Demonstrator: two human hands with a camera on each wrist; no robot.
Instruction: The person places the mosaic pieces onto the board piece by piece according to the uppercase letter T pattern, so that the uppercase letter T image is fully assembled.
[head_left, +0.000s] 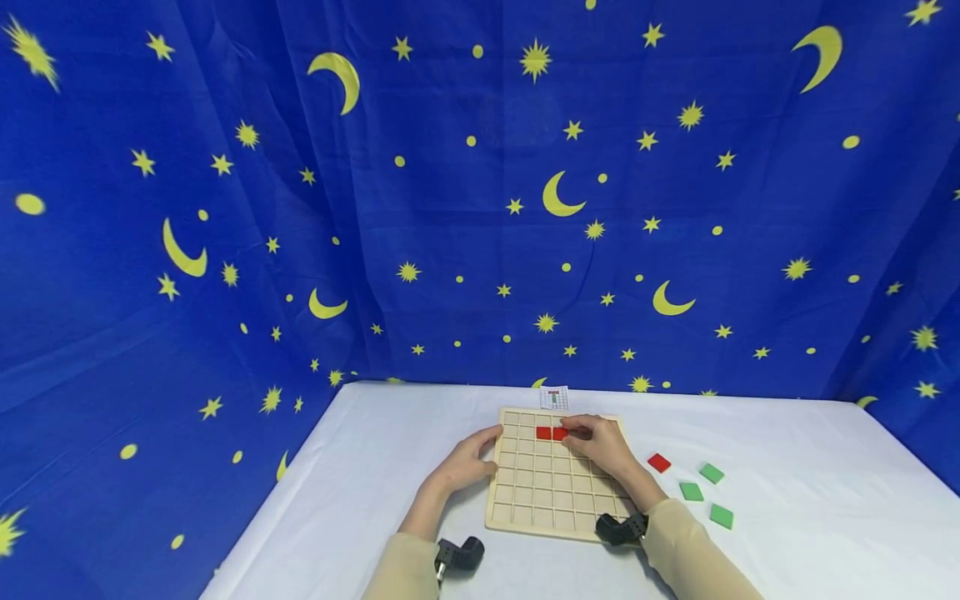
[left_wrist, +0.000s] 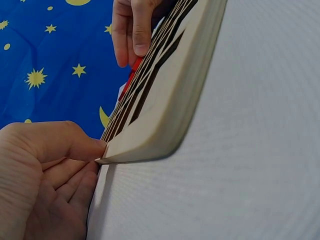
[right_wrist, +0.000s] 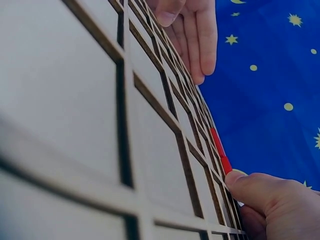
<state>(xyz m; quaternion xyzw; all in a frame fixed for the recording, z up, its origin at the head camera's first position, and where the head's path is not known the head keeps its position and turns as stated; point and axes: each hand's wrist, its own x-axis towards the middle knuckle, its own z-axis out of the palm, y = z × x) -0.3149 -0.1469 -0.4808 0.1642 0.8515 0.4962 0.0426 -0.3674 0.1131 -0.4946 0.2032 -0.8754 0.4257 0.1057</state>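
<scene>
Sleeves point(head_left: 693, 546) nearest. I log right hand point(head_left: 602, 446), closer, pinching the red tile point(head_left: 558, 434) at its nine o'clock, the board's point(head_left: 525, 478) twelve; left hand point(head_left: 465, 462), fingers extended, touches the board's nine-o'clock edge.

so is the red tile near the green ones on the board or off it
Off: that red tile lies on the white table, right of the wooden board, with tabletop showing between them.
</scene>
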